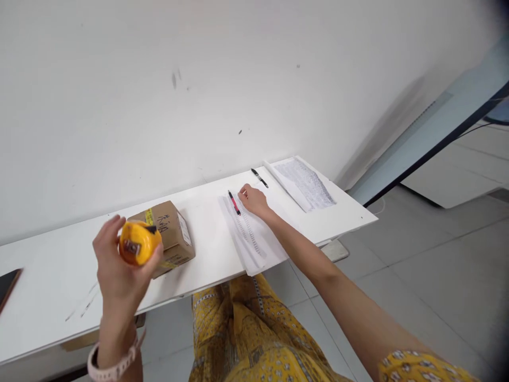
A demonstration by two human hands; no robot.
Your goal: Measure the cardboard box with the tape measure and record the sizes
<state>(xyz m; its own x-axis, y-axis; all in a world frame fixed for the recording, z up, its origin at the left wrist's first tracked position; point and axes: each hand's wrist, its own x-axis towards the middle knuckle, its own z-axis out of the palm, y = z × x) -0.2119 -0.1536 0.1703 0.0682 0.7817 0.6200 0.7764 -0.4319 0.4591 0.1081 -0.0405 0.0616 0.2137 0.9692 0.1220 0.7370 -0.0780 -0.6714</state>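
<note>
Raised over the table's left part, my left hand (pixel 113 265) is wrapped around a yellow tape measure (pixel 139 243) with a black part on its side. Behind it sits a taped cardboard box (pixel 177 231) with handwriting on it. My right hand (pixel 254 200) rests over the top of some white papers (pixel 254 239) marked with rows of print. Its fingers are curled and pinched together; whatever is between them, if anything, is hidden. Just left of its fingertips lies a red and black pen (pixel 234 203) on the papers, apart from the hand.
The narrow white table (pixel 210 212) runs along a white wall. Farther back on it are a black pen (pixel 260 178) and an open notebook with a written page (pixel 306 183). A dark, brown-edged object (pixel 8 286) lies at far left. A glass panel (pixel 429 127) leans at right.
</note>
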